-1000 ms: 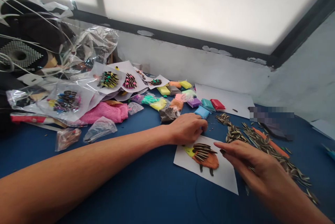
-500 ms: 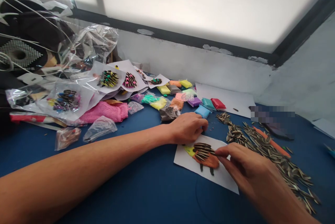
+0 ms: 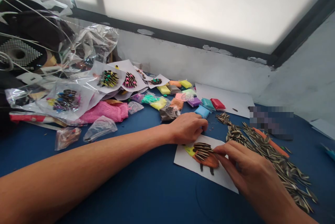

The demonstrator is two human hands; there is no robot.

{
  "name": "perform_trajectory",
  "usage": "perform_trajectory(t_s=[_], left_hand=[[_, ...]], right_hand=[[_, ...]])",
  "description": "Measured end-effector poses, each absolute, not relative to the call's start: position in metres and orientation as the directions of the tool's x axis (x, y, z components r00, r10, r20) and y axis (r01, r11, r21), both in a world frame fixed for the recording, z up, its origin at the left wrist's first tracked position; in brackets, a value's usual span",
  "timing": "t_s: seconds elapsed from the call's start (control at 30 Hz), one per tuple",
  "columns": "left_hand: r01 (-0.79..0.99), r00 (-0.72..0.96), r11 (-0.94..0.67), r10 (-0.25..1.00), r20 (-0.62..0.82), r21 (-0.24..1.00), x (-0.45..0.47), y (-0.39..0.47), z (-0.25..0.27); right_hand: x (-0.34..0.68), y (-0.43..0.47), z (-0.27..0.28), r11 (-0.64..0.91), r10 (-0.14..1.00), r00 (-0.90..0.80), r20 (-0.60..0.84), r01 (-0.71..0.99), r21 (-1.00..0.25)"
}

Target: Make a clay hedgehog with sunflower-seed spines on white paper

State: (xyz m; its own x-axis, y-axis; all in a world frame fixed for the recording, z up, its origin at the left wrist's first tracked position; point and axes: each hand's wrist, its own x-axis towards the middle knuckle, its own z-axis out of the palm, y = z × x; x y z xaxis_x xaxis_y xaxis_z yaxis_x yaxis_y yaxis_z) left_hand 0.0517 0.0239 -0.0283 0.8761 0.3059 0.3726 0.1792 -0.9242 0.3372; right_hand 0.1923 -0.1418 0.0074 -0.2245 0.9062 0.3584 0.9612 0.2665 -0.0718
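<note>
Right hand [image 3: 252,171] — pinched on a seed [image 3: 210,151], orange clay figure [image 3: 210,162] just to its left, on paper [image 3: 184,161]

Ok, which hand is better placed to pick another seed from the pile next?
Probably your right hand: it reaches over the right side of the paper, beside the seed pile. Your left hand is at the paper's far edge, farther off.

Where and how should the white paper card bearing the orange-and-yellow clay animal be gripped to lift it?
Probably a pinch on the bare near edge, coming from the person's side: the white paper card is thin and lies flat, and that margin is free of the orange-and-yellow clay animal and its striped seeds; the left hand is by the far edge.
</note>
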Motion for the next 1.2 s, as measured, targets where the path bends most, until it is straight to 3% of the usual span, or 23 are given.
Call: perform_trajectory(t_s=[0.5,0.7,1.2], left_hand=[[0.17,0.877,-0.923,0.301,0.374,0.345,0.052,0.024,-0.028],[0.185,0.881,-0.919,0.312,0.356,0.348,0.051,0.023,-0.027],[0.168,0.874,-0.923,0.301,0.381,0.345,0.052,0.024,-0.028]], right_hand=[[0.187,-0.139,0.005,0.262,0.905,-0.268,0.331,0.963,0.066],[0.18,-0.141,0.012,0.226,0.848,-0.258,0.463,0.966,0.123],[0.177,-0.142,0.008,0.259,0.82,-0.285,0.496,0.958,0.123]])
